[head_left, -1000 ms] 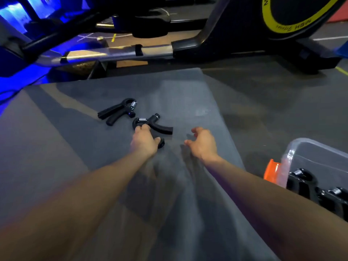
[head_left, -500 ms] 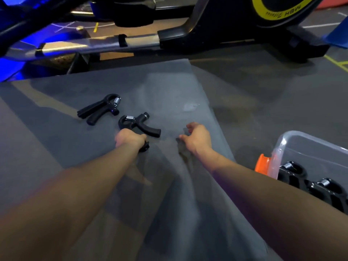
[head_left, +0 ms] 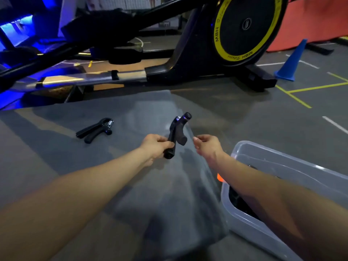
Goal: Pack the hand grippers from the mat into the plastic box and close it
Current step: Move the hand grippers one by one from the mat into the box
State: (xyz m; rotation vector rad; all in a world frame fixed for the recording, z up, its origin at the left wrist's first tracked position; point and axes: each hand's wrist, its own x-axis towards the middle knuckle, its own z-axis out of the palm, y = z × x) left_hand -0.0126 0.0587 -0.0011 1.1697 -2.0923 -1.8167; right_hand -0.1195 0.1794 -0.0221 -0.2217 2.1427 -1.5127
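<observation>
My left hand grips one handle of a black hand gripper and holds it upright above the grey mat, spring end up. My right hand hovers just right of it, fingers loosely curled, holding nothing. A second black hand gripper lies on the mat to the left. The clear plastic box stands open on the floor at the lower right, beside the mat's edge. My right forearm hides most of the dark contents inside the box.
A black exercise machine with a yellow-ringed flywheel stands just beyond the mat. A blue cone sits at the back right on the grey floor with yellow and white lines. An orange part shows at the box's near corner.
My left hand has lifted the near hand gripper off the mat and carried it to the right, toward my right hand. The view has swung right, bringing more of the box into sight.
</observation>
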